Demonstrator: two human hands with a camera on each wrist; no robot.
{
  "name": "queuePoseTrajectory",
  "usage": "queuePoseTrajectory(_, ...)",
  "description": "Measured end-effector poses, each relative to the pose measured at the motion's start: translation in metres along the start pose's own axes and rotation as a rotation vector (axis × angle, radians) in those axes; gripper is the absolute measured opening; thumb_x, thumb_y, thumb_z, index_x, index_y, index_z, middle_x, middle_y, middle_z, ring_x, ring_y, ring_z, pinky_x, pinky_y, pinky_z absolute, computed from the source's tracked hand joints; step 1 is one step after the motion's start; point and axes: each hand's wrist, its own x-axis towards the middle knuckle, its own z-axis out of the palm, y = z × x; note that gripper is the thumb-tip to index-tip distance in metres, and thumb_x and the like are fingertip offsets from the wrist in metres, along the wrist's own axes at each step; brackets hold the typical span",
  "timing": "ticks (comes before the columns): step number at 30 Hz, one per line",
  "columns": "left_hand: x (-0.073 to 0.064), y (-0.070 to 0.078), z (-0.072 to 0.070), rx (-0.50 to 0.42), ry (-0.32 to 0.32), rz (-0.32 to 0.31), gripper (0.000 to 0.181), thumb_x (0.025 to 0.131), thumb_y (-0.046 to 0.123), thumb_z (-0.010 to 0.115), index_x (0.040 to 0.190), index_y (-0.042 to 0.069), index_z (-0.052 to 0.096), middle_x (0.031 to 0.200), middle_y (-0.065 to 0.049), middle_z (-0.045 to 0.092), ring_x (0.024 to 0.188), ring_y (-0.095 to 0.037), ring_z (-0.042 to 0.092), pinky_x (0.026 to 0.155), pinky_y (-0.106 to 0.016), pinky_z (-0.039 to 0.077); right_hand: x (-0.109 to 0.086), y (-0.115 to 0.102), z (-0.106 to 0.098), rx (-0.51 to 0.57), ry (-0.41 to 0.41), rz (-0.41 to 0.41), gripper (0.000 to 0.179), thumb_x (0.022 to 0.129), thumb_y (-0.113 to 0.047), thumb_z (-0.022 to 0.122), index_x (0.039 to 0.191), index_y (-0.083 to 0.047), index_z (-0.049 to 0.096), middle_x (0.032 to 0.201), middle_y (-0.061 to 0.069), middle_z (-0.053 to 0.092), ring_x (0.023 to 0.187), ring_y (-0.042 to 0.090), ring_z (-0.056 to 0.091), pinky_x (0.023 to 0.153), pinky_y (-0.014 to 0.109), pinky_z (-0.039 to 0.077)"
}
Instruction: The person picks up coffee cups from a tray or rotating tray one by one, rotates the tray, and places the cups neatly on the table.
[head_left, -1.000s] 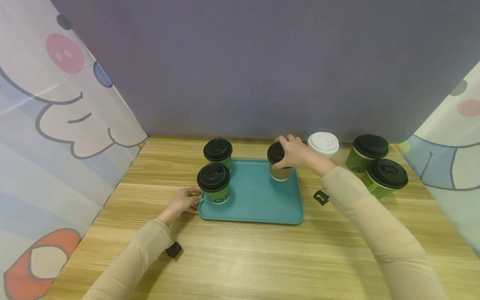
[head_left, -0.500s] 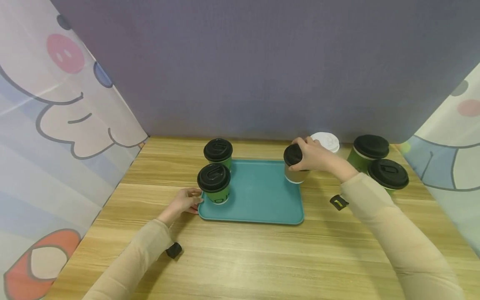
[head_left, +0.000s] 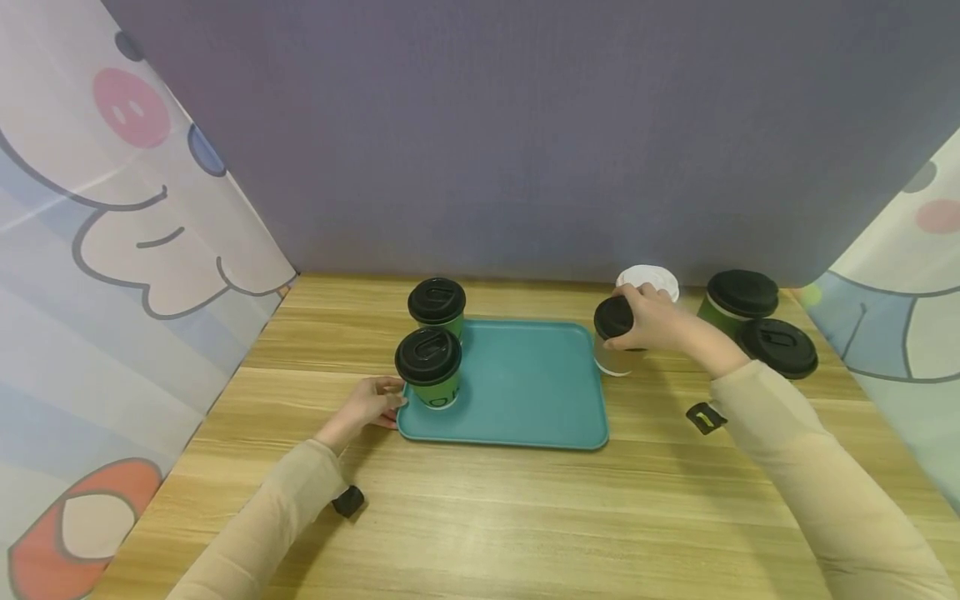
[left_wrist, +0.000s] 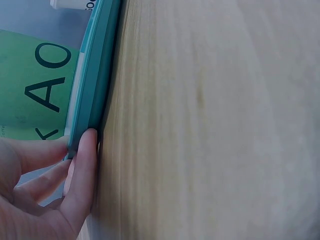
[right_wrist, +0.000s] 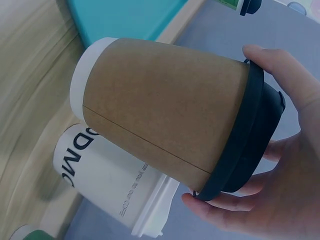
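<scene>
A brown paper coffee cup (right_wrist: 165, 107) with a black lid hangs from my right hand (head_left: 663, 323), whose thumb and fingers grip the lid's rim. In the head view it is just off the right edge of the teal tray (head_left: 525, 392). My left hand (head_left: 372, 402) pinches the tray's front left corner between thumb and fingers (left_wrist: 86, 155). Beside that hand, a green cup (head_left: 438, 393) with a black lid stands upright on the tray. Another green cup (head_left: 437, 302) stands behind it; its base is hidden.
A white cup (right_wrist: 122, 170) with a white lid is behind my right hand. Further right stand two green cups with black lids, a rear one (head_left: 741, 293) and a front one (head_left: 778, 346) partly covered by my sleeve. A grey-violet partition (head_left: 495, 150) rises behind the table.
My right hand has carried the brown coffee cup rightward, from over the tray's right rear part to past its right edge. The left hand and the tray have stayed put.
</scene>
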Motion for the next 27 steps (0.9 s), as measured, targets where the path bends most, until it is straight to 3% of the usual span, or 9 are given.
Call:
queuePoseTrajectory(10, -0.001, 0.001, 0.001, -0.009, 0.004, -0.018, 0.044, 0.085, 0.000, 0.053, 0.125, -0.009, 0.040, 0.082, -0.013, 0.054, 0.058, -0.015, 0.055, 0.055, -0.029, 0.055, -0.009, 0.014, 0.003, -0.006, -0.012, 0.030, 0.078, 0.069, -0.036, 0.072, 0.121, 0.007, 0.034, 0.110, 0.038, 0.036, 0.099, 0.053, 0.038, 0.078, 0.061, 0.038)
queuePoseTrajectory(27, -0.004, 0.005, 0.001, -0.007, -0.010, -0.003, 0.045, 0.085, 0.001, 0.053, 0.126, -0.011, 0.038, 0.082, -0.013, 0.053, 0.059, -0.014, 0.054, 0.056, -0.030, 0.055, -0.021, 0.029, 0.008, 0.026, -0.008, 0.023, 0.078, 0.070, -0.035, 0.072, 0.119, 0.011, 0.033, 0.114, 0.039, 0.036, 0.107, 0.051, 0.033, 0.086, 0.061, 0.033)
